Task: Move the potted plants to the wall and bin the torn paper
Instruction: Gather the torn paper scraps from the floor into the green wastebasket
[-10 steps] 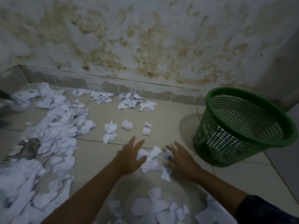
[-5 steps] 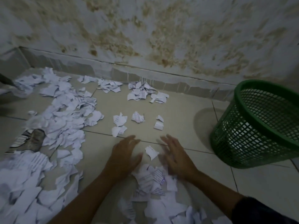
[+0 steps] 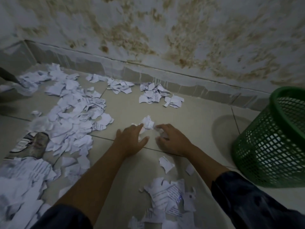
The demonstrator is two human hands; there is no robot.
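Torn white paper covers the tiled floor: a broad spread of torn paper (image 3: 71,119) at the left, small heaps by the skirting (image 3: 155,96), and a pile near my forearms (image 3: 168,195). A small crumpled clump (image 3: 148,123) lies between my fingertips. My left hand (image 3: 130,139) rests flat with fingers apart, touching the clump. My right hand (image 3: 171,139) is curled loosely over a few scraps beside it. The green mesh bin (image 3: 270,142) stands at the right, tilted toward me. No potted plant is in view.
A stained wall (image 3: 165,38) with a tiled skirting runs across the back. A worn shoe (image 3: 37,143) lies among the paper at the left. A dark object (image 3: 8,76) pokes in at the far left edge. Bare tile (image 3: 194,123) separates my hands from the bin.
Both hands have reached farther forward, from the pile now near my forearms to the scraps beyond, bunching them into a clump. The view has shifted, so the bin sits closer to the right edge.
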